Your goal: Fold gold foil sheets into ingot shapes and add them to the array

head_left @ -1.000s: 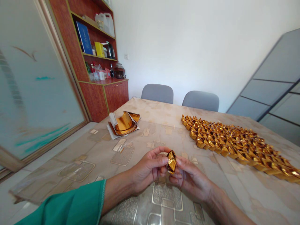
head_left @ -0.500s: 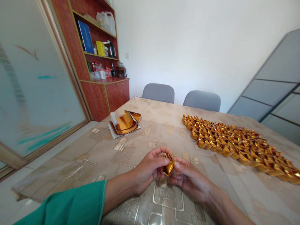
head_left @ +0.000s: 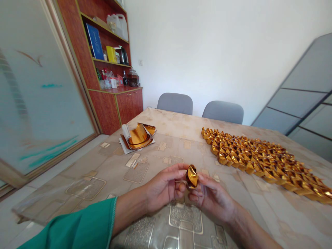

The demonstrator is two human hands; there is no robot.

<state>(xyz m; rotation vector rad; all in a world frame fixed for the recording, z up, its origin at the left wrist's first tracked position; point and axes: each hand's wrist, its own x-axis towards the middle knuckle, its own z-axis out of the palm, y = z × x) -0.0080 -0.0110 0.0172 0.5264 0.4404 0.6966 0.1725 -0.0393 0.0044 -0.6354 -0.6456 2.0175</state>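
Note:
A small folded gold paper piece (head_left: 192, 176) is pinched between both my hands just above the table (head_left: 103, 173). My left hand (head_left: 163, 188) grips its left side with thumb and fingers curled. My right hand (head_left: 211, 197) holds its right side, fingers bent under it. A teal sleeve covers my left forearm. To the right lies a large spread of several finished gold paper ingots (head_left: 261, 160) in rows. A stack of gold paper sheets (head_left: 137, 136) lies on the far left of the table.
Two grey chairs (head_left: 175, 103) stand at the table's far side. A red-brown shelf cabinet (head_left: 109, 69) with bottles, a kettle and boxes stands at the left. A frosted glass door (head_left: 31, 97) fills the left; grey panels (head_left: 306, 97) lean at the right.
The gold piece has been turned and lifted slightly between my fingers; it now stands more upright with its broad face showing. Both hands stay in the same place.

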